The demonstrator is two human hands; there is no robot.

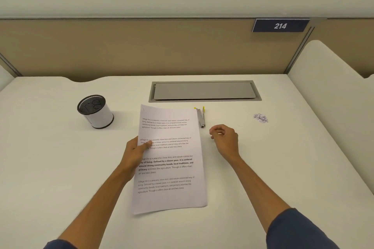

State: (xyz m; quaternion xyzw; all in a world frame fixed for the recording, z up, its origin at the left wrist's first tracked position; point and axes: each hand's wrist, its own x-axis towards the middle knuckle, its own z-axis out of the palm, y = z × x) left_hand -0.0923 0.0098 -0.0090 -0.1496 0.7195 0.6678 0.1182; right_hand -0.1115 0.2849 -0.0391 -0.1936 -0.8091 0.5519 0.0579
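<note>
The sheets of paper [172,168] lie lengthwise in the middle of the worktop [50,157], printed side up. The left hand [134,151] pinches them at the left edge about halfway along, with the thumb on top over the print and the other fingers hidden underneath. Whether it is one sheet or a few I cannot tell, though the near left corner looks slightly raised off the surface. Paper like this is very light and limp. Held at one edge it will sag and fan apart, and a hard pinch will crease it, so it is best held flat and close to the corner being worked, with the edges squared first. The stapler [202,118], small and metal with yellow tips, lies just beside the far right corner of the paper. It should be rigid, a little heavy for its size and smooth, so the safest hold is around its body from above, clear of the mouth. The right hand [224,139] hovers just short of it, its fingers [215,132] loosely curled with nothing visible between them. A pen cup [95,111] stands well apart on the left, and a little heap of staples [260,118] lies to the right.
</note>
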